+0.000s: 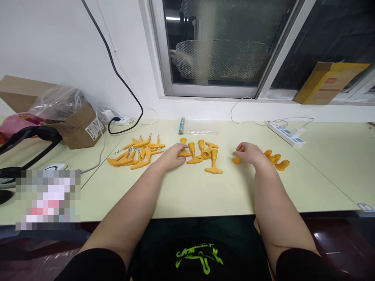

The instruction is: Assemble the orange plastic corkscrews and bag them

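Observation:
My left hand [172, 157] is closed round the handle of a yellow corkscrew [183, 142] standing in its sleeve. Just right of it are several more T-handled yellow corkscrews with sleeves over their screws, one of them a sleeved corkscrew [214, 162] nearest me. My right hand [250, 153] pinches a small yellow sleeve [237, 160], partly hidden by the fingers. Beyond that wrist sit several loose yellow sleeves [282, 165]. To the left lies a pile of bare corkscrews [140, 162], their metal spirals showing.
A clear plastic bag [200, 127] with a coloured strip lies at the back of the pale table [199, 199]. Power strips [287, 134] with cables run along the wall. At left stand an open cardboard box [77, 127] and a black curved frame [35, 134].

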The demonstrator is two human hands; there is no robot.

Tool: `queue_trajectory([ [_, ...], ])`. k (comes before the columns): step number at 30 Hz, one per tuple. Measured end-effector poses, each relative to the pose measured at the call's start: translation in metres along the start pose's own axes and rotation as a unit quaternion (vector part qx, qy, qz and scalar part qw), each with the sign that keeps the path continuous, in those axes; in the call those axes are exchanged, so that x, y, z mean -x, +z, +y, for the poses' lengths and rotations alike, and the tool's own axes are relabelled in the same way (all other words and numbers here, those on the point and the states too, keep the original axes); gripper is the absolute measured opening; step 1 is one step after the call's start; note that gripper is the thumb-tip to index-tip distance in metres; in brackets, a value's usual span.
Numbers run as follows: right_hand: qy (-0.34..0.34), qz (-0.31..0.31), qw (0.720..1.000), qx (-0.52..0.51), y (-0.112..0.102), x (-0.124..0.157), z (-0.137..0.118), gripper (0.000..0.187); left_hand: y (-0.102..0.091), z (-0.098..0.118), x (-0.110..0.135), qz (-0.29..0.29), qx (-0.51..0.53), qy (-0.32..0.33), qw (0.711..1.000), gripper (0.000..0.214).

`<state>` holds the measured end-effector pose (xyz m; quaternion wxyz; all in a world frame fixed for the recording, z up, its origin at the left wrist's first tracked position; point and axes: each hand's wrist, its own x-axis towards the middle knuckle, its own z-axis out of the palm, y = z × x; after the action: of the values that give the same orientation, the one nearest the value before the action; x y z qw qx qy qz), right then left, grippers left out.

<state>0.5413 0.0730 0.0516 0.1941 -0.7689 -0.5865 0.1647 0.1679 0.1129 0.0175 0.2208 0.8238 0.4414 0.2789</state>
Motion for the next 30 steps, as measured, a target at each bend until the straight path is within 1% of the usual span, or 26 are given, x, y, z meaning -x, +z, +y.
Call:
queue_trajectory([
  [2,-0.01,-0.018,1.0,-0.013,0.005,-0.002,0.0,0.024,-0.005,-0.002,0.0,0.013,-0.019,-0.021,0.999,0.059],
  [4,-0.014,-0.042,0.999,-0.032,0.009,-0.003,0.0,0.027,-0.014,-0.006,0.0,0.05,-0.084,-0.065,0.993,0.059],
  [7,-0.018,-0.074,0.996,-0.041,0.012,-0.002,-0.003,0.028,-0.032,-0.017,0.002,0.096,-0.186,-0.181,0.961,0.051],
  [9,-0.024,-0.086,0.995,-0.036,0.014,0.0,-0.006,0.027,-0.042,-0.026,0.004,0.094,-0.207,-0.258,0.939,0.046],
  [10,-0.025,-0.087,0.995,-0.032,0.015,0.0,-0.008,0.026,-0.046,-0.031,0.005,0.09,-0.203,-0.285,0.933,0.045],
  [12,-0.032,-0.075,0.996,-0.028,0.016,0.002,-0.011,0.024,-0.051,-0.039,0.007,0.087,-0.189,-0.313,0.927,0.039],
  [14,-0.051,-0.053,0.996,-0.041,0.016,0.004,-0.014,0.023,-0.053,-0.044,0.007,0.092,-0.18,-0.324,0.924,0.03],
  [16,-0.085,-0.032,0.993,-0.075,0.017,0.005,-0.017,0.023,-0.053,-0.045,0.006,0.095,-0.181,-0.334,0.92,0.023],
  [18,-0.123,-0.018,0.985,-0.123,0.019,0.005,-0.02,0.021,-0.053,-0.044,0.005,0.101,-0.181,-0.341,0.917,0.02],
  [19,-0.141,-0.009,0.979,-0.149,0.02,0.005,-0.021,0.02,-0.053,-0.042,0.004,0.112,-0.178,-0.334,0.919,0.021],
  [20,-0.157,0.002,0.972,-0.174,0.022,0.005,-0.023,0.02,-0.053,-0.04,0.003,0.133,-0.172,-0.314,0.924,0.022],
  [21,-0.171,0.013,0.965,-0.196,0.025,0.005,-0.025,0.022,-0.053,-0.037,0.002,0.16,-0.16,-0.278,0.934,0.025],
  [23,-0.196,0.033,0.952,-0.233,0.03,0.006,-0.029,0.029,-0.052,-0.029,0.001,0.213,-0.112,-0.181,0.954,0.032],
  [24,-0.206,0.04,0.946,-0.248,0.032,0.008,-0.032,0.034,-0.05,-0.023,0.0,0.225,-0.076,-0.133,0.962,0.035],
  [25,-0.218,0.043,0.94,-0.259,0.035,0.01,-0.036,0.039,-0.047,-0.016,0.0,0.222,-0.034,-0.094,0.97,0.037],
  [26,-0.231,0.044,0.934,-0.268,0.037,0.013,-0.039,0.041,-0.043,-0.009,0.0,0.205,0.01,-0.068,0.976,0.038],
  [28,-0.26,0.042,0.926,-0.272,0.04,0.018,-0.046,0.037,-0.033,0.007,0.001,0.151,0.082,-0.03,0.985,0.037],
  [30,-0.29,0.031,0.917,-0.273,0.042,0.021,-0.051,0.03,-0.022,0.021,0.002,0.106,0.126,-0.008,0.986,0.034],
])
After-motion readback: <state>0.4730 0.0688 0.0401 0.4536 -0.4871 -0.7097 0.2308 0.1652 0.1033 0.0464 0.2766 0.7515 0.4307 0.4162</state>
